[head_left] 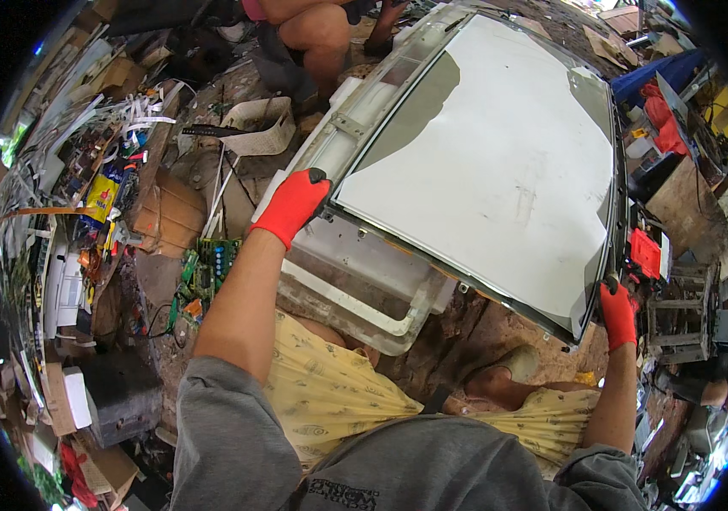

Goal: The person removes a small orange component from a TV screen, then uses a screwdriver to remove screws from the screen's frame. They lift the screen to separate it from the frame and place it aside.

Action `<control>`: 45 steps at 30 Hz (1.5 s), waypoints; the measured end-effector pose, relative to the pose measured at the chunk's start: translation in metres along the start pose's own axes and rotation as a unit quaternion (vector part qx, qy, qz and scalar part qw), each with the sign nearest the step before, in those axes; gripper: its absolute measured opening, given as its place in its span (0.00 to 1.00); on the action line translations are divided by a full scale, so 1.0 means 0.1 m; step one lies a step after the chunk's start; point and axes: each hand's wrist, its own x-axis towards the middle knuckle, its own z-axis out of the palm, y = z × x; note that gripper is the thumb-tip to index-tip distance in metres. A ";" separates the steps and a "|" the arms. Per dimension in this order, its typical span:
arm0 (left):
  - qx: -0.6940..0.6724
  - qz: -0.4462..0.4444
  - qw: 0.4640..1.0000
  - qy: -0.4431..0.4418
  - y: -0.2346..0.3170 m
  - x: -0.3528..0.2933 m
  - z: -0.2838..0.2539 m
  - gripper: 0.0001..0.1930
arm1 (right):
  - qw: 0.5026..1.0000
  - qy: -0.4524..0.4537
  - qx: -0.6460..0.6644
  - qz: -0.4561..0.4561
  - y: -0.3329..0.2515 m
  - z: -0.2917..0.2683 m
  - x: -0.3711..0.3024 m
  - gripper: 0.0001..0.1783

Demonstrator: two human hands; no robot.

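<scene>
A large flat screen panel [500, 170] lies tilted in front of me, with a thin dark frame. White sheet covers most of its face, and greyish-green patches show along its edges. My left hand [294, 207], in a red glove with dark fingertips, is closed on the near left corner. At the near right corner my right hand [618, 317], gloved alike, is closed on the frame; its fingers are partly hidden. Beneath the panel's left side is a whitish plastic casing [338, 302], its near end by my knees.
Another person's bare leg [317, 38] is at the far side. A cream basket [261, 126] stands left of the panel, near a green circuit board [213, 262] and a cardboard box [169, 213]. A red plastic piece [645, 253] and a wooden crate [679, 315] are at right.
</scene>
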 end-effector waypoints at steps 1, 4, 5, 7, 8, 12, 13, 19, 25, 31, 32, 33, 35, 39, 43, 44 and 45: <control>0.008 -0.007 1.000 0.002 0.02 0.02 0.02 0.17 | 1.000 -0.004 0.010 0.001 0.07 0.00 0.01 0.19; 0.038 -0.026 0.999 0.014 -0.03 -0.01 -0.03 0.19 | 0.999 -0.034 0.039 0.006 -0.08 -0.02 -0.02 0.21; 0.046 -0.026 0.998 0.021 -0.09 -0.03 -0.06 0.20 | 0.998 -0.047 0.049 0.007 -0.19 -0.01 -0.02 0.21; 0.065 -0.015 0.997 0.025 -0.03 0.03 -0.02 0.21 | 0.996 -0.016 0.090 -0.022 0.03 0.00 0.00 0.18; 0.082 -0.013 0.996 0.027 0.04 0.07 -0.03 0.22 | 0.993 0.001 0.110 -0.036 0.18 0.00 0.00 0.17; -0.041 -0.199 0.977 -0.058 0.13 -0.07 -0.27 0.24 | 0.988 -0.051 0.140 0.051 -0.15 -0.04 -0.06 0.16; -0.123 -0.267 0.951 -0.092 0.16 -0.10 -0.31 0.23 | 0.981 -0.068 0.163 0.083 -0.21 -0.06 -0.07 0.15; -0.242 -0.357 0.880 -0.197 0.14 -0.20 -0.26 0.24 | 0.986 -0.067 0.148 0.047 -0.15 -0.03 -0.06 0.19; 0.043 0.002 0.993 -0.107 0.75 -0.46 0.08 0.15 | 0.989 -0.090 0.088 0.073 -0.39 -0.04 -0.11 0.37; 0.226 0.297 0.922 -0.101 1.29 -0.72 0.68 0.26 | 0.988 0.042 -0.148 -0.025 -0.95 -0.16 -0.38 0.43; 0.234 0.284 0.918 -0.146 1.29 -0.75 0.76 0.27 | 0.987 0.038 -0.143 -0.067 -0.96 -0.13 -0.38 0.43; 0.244 0.282 0.915 -0.154 1.28 -0.78 0.77 0.27 | 0.984 0.031 -0.133 -0.111 -1.01 -0.09 -0.38 0.43; 0.262 0.287 0.905 -0.172 1.22 -0.79 0.76 0.27 | 0.979 -0.004 -0.105 -0.172 -1.21 -0.05 -0.46 0.43; 0.251 0.281 0.908 -0.185 1.24 -0.74 0.73 0.25 | 0.972 -0.038 -0.152 -0.176 -1.29 -0.02 -0.52 0.42; 0.260 0.282 0.903 -0.194 1.32 -0.70 0.76 0.23 | 0.977 -0.049 -0.126 -0.164 -1.23 -0.02 -0.47 0.43; 0.254 0.281 0.904 -0.201 1.33 -0.69 0.77 0.23 | 0.978 -0.047 -0.121 -0.165 -1.22 -0.02 -0.47 0.42; 0.251 0.276 0.905 -0.203 1.35 -0.66 0.77 0.23 | 0.978 -0.049 -0.121 -0.161 -1.23 -0.04 -0.46 0.42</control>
